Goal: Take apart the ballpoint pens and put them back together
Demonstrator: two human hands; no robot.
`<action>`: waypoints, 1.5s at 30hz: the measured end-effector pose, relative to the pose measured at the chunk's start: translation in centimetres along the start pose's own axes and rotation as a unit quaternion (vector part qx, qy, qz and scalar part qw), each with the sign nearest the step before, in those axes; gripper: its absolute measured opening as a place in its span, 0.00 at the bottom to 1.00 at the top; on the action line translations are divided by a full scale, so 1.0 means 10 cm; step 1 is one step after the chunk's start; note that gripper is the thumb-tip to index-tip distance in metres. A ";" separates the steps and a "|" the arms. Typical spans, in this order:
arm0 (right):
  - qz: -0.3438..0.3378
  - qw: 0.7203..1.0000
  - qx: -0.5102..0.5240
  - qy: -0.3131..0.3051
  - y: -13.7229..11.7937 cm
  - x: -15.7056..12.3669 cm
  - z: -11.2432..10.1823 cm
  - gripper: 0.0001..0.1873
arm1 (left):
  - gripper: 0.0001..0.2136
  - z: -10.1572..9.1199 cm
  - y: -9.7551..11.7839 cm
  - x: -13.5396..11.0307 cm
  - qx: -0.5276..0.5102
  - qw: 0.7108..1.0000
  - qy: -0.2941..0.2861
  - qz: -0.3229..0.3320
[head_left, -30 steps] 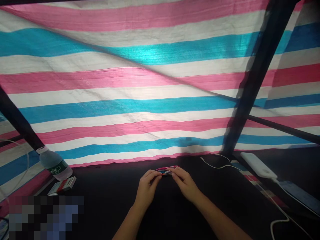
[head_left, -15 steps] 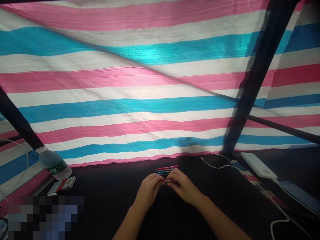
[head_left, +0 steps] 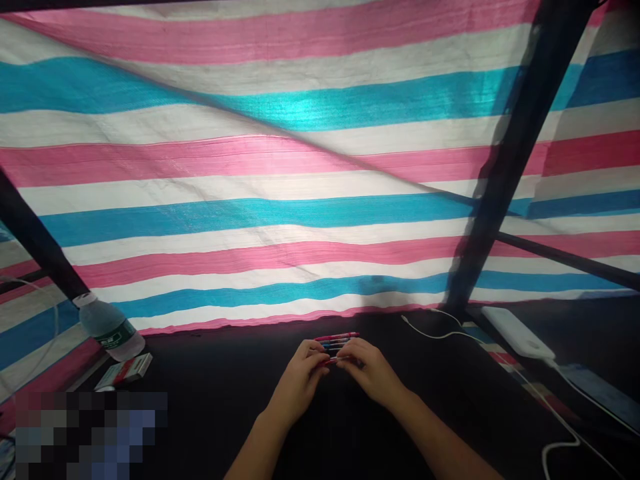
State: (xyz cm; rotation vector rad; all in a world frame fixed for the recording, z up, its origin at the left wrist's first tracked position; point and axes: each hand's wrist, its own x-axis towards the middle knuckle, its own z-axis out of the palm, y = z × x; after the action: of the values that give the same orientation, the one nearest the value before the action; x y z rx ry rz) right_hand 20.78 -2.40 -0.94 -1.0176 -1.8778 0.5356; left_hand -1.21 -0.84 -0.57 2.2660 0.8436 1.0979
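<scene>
My left hand (head_left: 301, 375) and my right hand (head_left: 369, 370) meet over the middle of the black table (head_left: 215, 393). Between their fingertips runs a thin red pen (head_left: 331, 361), held level and pinched at both sides. Fingers cover much of its length. Just beyond the hands lie several pens side by side: a red pen (head_left: 340, 336) is farthest, with darker blue ones (head_left: 334, 346) nearer, partly hidden behind my fingers.
At the left stand a water bottle (head_left: 113, 330) and a small box (head_left: 125, 371). A white power bank (head_left: 517, 333) with a white cable (head_left: 550, 387) lies right. A striped sheet (head_left: 280, 253) hangs behind, beside a dark post (head_left: 505, 167).
My hands have drawn slightly apart, and more of the red pen shows between them. The left hand has shifted a little over the left ends of the lying pens.
</scene>
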 end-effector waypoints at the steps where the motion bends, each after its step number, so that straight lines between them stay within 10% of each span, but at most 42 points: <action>1: -0.001 1.000 0.001 -0.003 0.00 0.00 0.00 0.08 | 0.10 0.01 -0.02 0.00 0.009 1.000 0.004 -0.002; 11: 0.119 0.989 0.061 -0.060 -0.02 0.00 0.08 0.29 | 0.11 0.02 -0.02 -0.03 0.153 0.985 0.003 0.077; 19: 0.056 0.998 0.016 -0.007 -0.03 -0.01 0.05 0.09 | 0.10 -0.06 -0.01 0.00 0.159 0.985 0.015 0.059; 23: 0.128 0.989 0.032 -0.060 -0.05 0.00 0.04 0.21 | 0.10 -0.05 0.01 0.00 0.160 0.984 -0.019 0.078; 29: 0.035 0.999 -0.016 0.000 -0.06 0.02 0.00 0.10 | 0.10 -0.03 0.01 -0.01 0.138 0.989 0.002 0.054; 34: 0.126 0.991 0.020 -0.048 -0.02 0.00 0.04 0.27 | 0.10 -0.01 0.00 -0.01 0.142 0.987 -0.020 0.069; 39: 0.069 0.997 0.022 0.011 -0.02 0.01 0.05 0.13 | 0.09 -0.01 -0.03 -0.02 0.128 0.991 0.014 0.041; 45: 0.183 0.979 0.074 -0.050 0.01 0.00 0.08 0.26 | 0.10 -0.02 0.00 -0.01 0.144 0.986 -0.021 0.076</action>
State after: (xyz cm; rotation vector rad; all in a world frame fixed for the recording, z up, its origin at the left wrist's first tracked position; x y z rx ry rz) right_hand 20.16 -2.25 -1.40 -1.2625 -1.7121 0.9426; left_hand -1.44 -0.87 -0.52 2.6198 0.8731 1.0454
